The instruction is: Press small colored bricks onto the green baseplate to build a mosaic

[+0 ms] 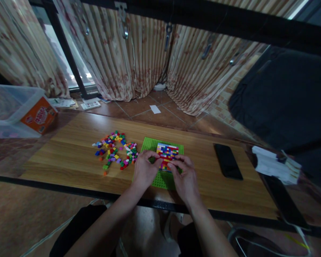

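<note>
A green studded baseplate lies on the wooden table. On it stands a low block of multicoloured toy bricks, with white, red, blue and yellow rows. My left hand is at its left side, thumb and index finger closed on the near part of the block. From the right, my right hand meets it with bent fingers, thumb and index fingertips closed on the same part. Whether a single loose brick is between the fingertips is too small to tell. Left of the plate is a scattered pile of small loose bricks.
A black phone lies right of the plate. Another dark device and white papers are at the table's right end. A clear plastic tub with an orange label stands at the left. Curtains hang beyond the table.
</note>
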`<state>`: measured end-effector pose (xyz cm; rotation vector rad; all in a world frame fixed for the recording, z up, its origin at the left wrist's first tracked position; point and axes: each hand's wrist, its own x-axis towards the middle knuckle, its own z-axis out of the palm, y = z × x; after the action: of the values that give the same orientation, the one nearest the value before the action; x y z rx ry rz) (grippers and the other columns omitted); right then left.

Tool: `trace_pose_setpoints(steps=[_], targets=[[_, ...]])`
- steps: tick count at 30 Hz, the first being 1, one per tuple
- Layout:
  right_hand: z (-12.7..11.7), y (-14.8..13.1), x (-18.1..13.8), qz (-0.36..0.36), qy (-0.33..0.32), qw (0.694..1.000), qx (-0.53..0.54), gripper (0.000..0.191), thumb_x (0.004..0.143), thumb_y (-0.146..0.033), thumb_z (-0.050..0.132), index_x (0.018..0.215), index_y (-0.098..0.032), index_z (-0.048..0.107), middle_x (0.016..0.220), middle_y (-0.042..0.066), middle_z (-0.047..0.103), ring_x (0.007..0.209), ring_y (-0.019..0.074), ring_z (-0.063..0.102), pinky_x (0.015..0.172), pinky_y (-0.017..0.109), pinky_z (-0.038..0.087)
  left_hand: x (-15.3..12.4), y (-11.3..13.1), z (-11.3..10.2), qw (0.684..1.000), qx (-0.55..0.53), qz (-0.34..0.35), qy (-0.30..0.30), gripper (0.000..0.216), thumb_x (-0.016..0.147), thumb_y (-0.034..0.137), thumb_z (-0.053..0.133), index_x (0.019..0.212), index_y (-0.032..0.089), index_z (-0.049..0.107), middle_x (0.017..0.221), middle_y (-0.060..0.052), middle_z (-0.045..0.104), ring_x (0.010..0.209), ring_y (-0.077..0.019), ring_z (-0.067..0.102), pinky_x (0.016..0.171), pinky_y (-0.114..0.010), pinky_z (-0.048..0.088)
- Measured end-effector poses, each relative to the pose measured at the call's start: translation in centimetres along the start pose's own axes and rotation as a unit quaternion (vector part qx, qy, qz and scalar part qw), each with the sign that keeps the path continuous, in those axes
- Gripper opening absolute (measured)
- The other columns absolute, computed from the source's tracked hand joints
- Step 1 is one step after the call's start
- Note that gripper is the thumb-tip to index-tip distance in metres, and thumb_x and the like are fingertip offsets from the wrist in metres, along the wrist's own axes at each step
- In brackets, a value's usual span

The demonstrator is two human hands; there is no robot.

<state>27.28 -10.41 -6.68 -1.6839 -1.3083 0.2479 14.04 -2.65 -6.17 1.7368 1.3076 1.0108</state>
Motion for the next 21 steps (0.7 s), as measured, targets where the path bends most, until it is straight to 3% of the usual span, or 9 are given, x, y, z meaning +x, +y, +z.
trace_pose_setpoints(steps=[10, 14, 21], targets=[[-0.5, 0.5, 0.4, 0.022, -0.006, 0.998, 0.056, 0.018, 0.088, -0.038, 0.065, 0.086, -0.025, 0.078, 0.108, 0.007, 0.063, 0.104, 0.0222, 0.061, 0.095, 0.041, 0.048, 0.0, -0.8, 0.3, 0.999, -0.033, 0.021, 0.0, 0.006, 0.076, 0.014, 0.071, 0.075, 0.019, 0.07, 0.082, -0.002, 0.068, 0.084, -0.0189, 0.064, 0.084, -0.035, 0.048], [-2.2, 1.0, 1.1, 0.043, 0.047, 0.995, 0.071, 0.021, 0.087, -0.04, 0.065, 0.086, -0.023, 0.077, 0.109, 0.007, 0.064, 0.105, 0.0225, 0.061, 0.095, 0.041, 0.047, -0.1, -0.7, -0.3, 0.998, -0.037, 0.051, 0.013, 0.005, 0.083, 0.019, 0.066, 0.08, 0.02, 0.07, 0.086, -0.003, 0.069, 0.09, -0.0198, 0.064, 0.088, -0.037, 0.049], [-2.3, 0.4, 0.6, -0.015, -0.052, 0.999, -0.006, 0.021, 0.09, -0.04, 0.062, 0.091, -0.026, 0.078, 0.113, 0.007, 0.064, 0.107, 0.0235, 0.059, 0.095, 0.042, 0.047, -0.9, 0.4, -1.6, 0.995, 0.008, 0.103, 0.012, 0.012, 0.086, 0.014, 0.061, 0.084, 0.021, 0.071, 0.093, -0.004, 0.067, 0.096, -0.0196, 0.062, 0.092, -0.038, 0.05]])
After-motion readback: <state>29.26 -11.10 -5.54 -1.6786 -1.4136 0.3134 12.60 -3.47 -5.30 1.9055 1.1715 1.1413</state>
